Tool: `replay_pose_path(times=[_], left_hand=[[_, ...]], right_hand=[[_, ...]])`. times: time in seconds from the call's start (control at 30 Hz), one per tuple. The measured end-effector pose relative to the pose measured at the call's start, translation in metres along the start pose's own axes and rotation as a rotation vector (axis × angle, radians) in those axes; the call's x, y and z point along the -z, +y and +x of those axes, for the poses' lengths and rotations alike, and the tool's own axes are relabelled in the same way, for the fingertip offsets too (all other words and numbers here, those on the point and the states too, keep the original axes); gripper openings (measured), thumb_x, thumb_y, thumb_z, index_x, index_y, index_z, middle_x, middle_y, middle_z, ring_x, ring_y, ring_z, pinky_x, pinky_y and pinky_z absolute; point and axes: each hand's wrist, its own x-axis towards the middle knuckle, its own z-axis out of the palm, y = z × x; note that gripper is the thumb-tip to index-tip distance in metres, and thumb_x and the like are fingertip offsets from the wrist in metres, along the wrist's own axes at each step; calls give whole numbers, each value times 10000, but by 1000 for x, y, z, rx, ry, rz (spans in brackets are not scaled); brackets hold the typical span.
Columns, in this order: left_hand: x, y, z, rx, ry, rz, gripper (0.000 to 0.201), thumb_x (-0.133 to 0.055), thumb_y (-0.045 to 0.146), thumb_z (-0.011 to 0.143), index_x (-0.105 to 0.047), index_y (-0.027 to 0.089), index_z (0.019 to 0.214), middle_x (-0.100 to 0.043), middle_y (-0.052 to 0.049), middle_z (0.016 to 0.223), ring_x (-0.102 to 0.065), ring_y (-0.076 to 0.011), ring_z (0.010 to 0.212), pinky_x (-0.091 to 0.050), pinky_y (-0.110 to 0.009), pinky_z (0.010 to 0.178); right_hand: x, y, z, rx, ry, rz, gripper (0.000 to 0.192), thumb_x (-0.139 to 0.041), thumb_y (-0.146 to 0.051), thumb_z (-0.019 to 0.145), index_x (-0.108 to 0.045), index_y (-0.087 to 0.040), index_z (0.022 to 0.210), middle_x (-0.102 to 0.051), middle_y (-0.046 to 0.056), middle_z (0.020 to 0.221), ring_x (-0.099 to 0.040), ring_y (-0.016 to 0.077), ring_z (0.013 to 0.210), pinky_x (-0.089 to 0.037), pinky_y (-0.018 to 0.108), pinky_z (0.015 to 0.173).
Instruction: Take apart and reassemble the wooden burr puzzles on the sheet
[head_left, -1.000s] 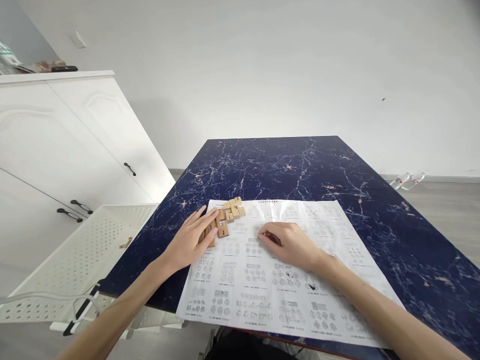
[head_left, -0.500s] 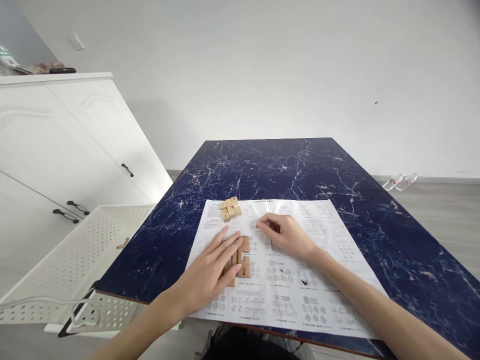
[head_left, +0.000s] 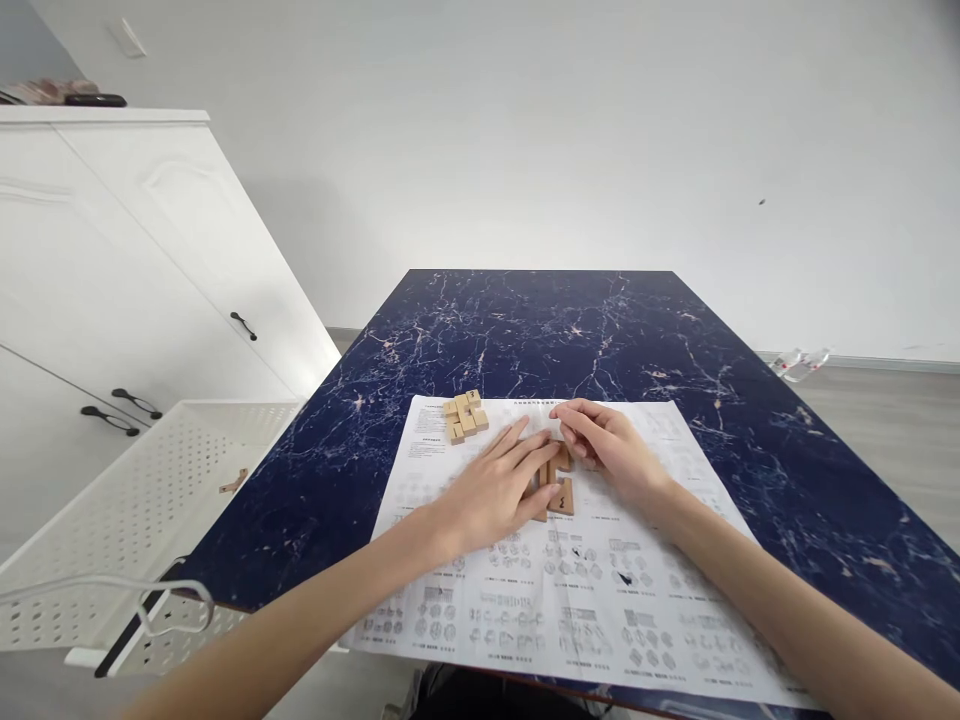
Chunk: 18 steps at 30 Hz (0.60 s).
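My left hand [head_left: 501, 490] lies over brown wooden puzzle pieces [head_left: 562, 497], its fingers along their far side and its thumb at the near side. One notched piece shows a black numeral; the others are partly hidden under the palm. Just to the right, my right hand [head_left: 609, 447] is loosely curled close to the pieces, with nothing visible in its fingers. Farther off to the left, a small cluster of pale wooden puzzle blocks [head_left: 466, 417] with numbers on top sits on the printed sheet [head_left: 525, 625].
The sheet of diagrams covers the near part of the dark blue marbled table [head_left: 517, 325]. At left stand a white perforated rack [head_left: 82, 535], with a small wooden piece [head_left: 238, 481] on it, and a white cabinet [head_left: 150, 260]. Clear bottles [head_left: 806, 364] are by the wall.
My left hand has slid the brown pieces to the right and away from me across the sheet. My right hand has shifted slightly right, and the two hands are now closer together.
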Motion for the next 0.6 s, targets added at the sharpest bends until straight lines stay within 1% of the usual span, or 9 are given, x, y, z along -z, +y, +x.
replay_pose_path(times=[0.1,0.17,0.27,0.33,0.4,0.5,0.53,0.57,0.6], left_hand=[[0,-7,10,-27,-17,-7,546,-371,514,1164,-479,205,1602,-488,-88,1707,-181,-269,1699,-245,-509,1385],[2,-12,14,-35,-32,-22,536,-371,521,1162,-496,219,1587,-494,-87,1702,-202,-272,1694,-250,-520,1380],[7,-18,15,-24,-38,-87,607,-433,576,1132,-436,229,1630,-465,-104,1719,-250,-296,1680,-259,-545,1370],[12,-22,12,-14,-47,-176,751,-527,639,1078,-346,230,1681,-411,-133,1746,-311,-331,1655,-299,-562,1349],[19,-26,7,-8,-74,-280,897,-618,700,1008,-278,259,1710,-375,-142,1761,-368,-366,1623,-360,-575,1315],[27,-33,-1,23,-111,-348,1058,-725,742,913,-221,295,1728,-347,-147,1768,-361,-411,1615,-375,-615,1294],[29,-35,-3,32,-118,-357,1086,-748,742,894,-212,303,1730,-341,-148,1768,-359,-419,1614,-379,-621,1289],[30,-37,-5,39,-122,-361,1100,-764,739,883,-208,312,1731,-343,-148,1765,-363,-423,1610,-384,-624,1285],[31,-39,-7,44,-125,-362,1102,-774,732,879,-207,321,1730,-349,-149,1760,-370,-425,1605,-391,-624,1280]], right_hand=[[5,-1,3,-41,-61,28,458,-764,-659,904,-671,-211,901,-518,-47,652,-391,110,532,-299,272,498],[9,-1,4,-52,-128,52,433,-752,-635,936,-670,-210,906,-538,-41,673,-407,109,545,-320,271,512],[15,1,4,-9,-169,36,400,-702,-608,995,-660,-215,929,-572,-29,720,-451,117,576,-364,277,543],[17,1,2,49,-150,-75,388,-654,-596,1030,-660,-221,935,-592,-17,736,-495,134,605,-395,291,571],[18,0,-1,108,-129,-263,349,-611,-557,1061,-683,-228,973,-620,1,763,-543,161,654,-432,312,609],[21,-2,-5,198,-140,-496,227,-601,-459,1065,-686,-249,1065,-677,37,890,-593,195,731,-487,343,655],[22,-2,-7,244,-154,-547,182,-620,-422,1050,-677,-258,1104,-692,55,978,-624,212,804,-522,362,708],[24,-2,-7,289,-178,-591,179,-650,-389,1027,-666,-267,1158,-693,74,1089,-652,237,914,-555,392,792],[26,-2,-8,328,-209,-630,250,-694,-365,994,-651,-277,1224,-674,90,1205,-658,264,1045,-569,429,895]])
